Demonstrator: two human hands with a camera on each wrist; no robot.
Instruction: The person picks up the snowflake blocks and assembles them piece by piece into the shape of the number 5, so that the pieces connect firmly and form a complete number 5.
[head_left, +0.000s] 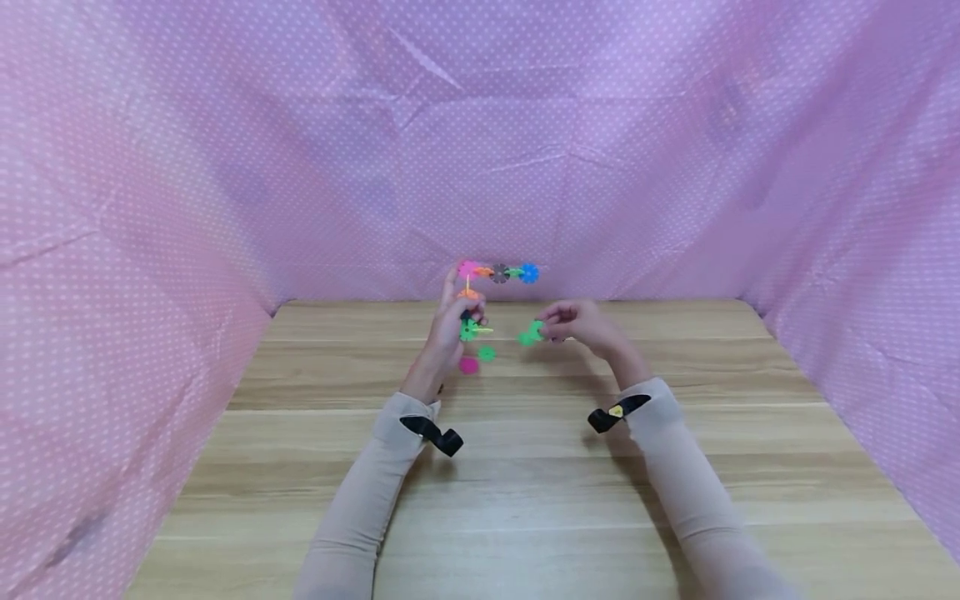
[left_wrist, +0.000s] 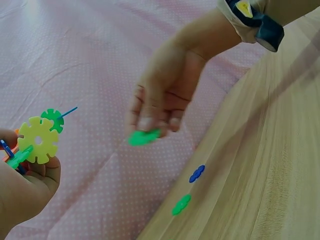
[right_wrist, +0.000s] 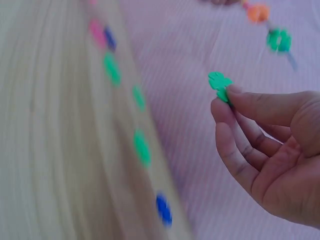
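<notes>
My left hand (head_left: 448, 327) grips a linked chain of toothed plastic snowflake discs. Its far end runs rightward past a pink disc (head_left: 467, 269) and a grey disc (head_left: 500, 273) to a blue disc (head_left: 529, 273). Nearer the palm, a green disc (head_left: 468, 331) sits in the chain; a yellow disc (left_wrist: 38, 140) faces the left wrist camera. Fingers hide part of the chain. To the right, apart from it, my right hand (head_left: 588, 325) pinches a single green snowflake disc (right_wrist: 218, 84) between thumb and index finger, raised above the table.
Loose discs lie on the wooden table (head_left: 525, 483): a pink one (head_left: 468, 366) and a green one (head_left: 487, 354) by the left hand, several more along the far edge, including a blue one (right_wrist: 163, 208). Behind the table hangs a dotted pink cloth (head_left: 480, 167).
</notes>
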